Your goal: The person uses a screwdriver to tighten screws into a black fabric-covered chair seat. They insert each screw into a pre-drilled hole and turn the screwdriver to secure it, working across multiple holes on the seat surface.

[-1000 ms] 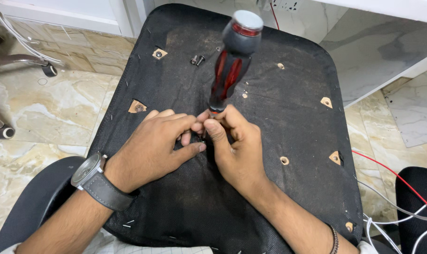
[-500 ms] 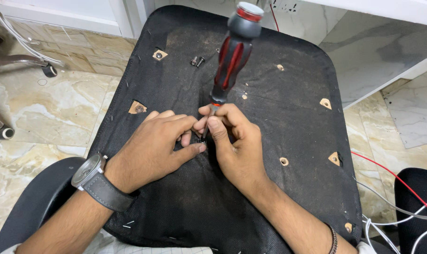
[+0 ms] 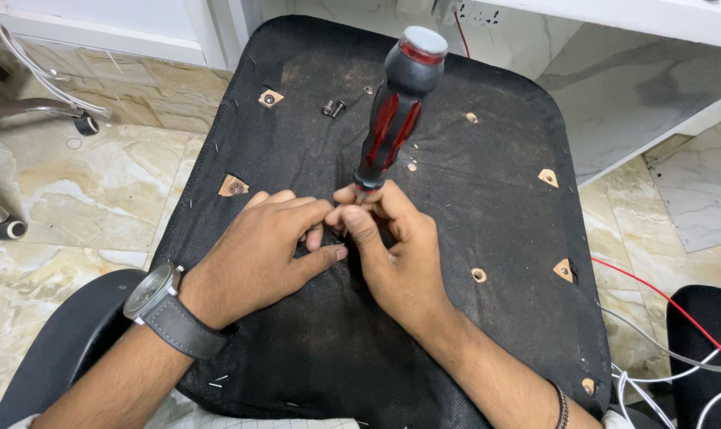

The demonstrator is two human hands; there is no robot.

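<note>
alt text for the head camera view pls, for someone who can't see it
Two bare hands meet on the black fabric underside of a chair seat: the right hand holds a red-and-black screwdriver upright by its lower end, the left hand, with a wristwatch, touching beside it. Two loose bolts lie near the far edge.

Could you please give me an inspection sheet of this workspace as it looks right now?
Surface: black fabric panel with cut-outs showing mounting holes.
Job's things: screwdriver upright, red-and-black handle, tip hidden between the fingers.
Clutter: two loose bolts near the far edge.
Grippers: left hand flat on panel, fingers at the tip; right hand grips the lower shaft.
Cables: red wire and white cables at right.
Surroundings: marble floor, chair caster.
</note>
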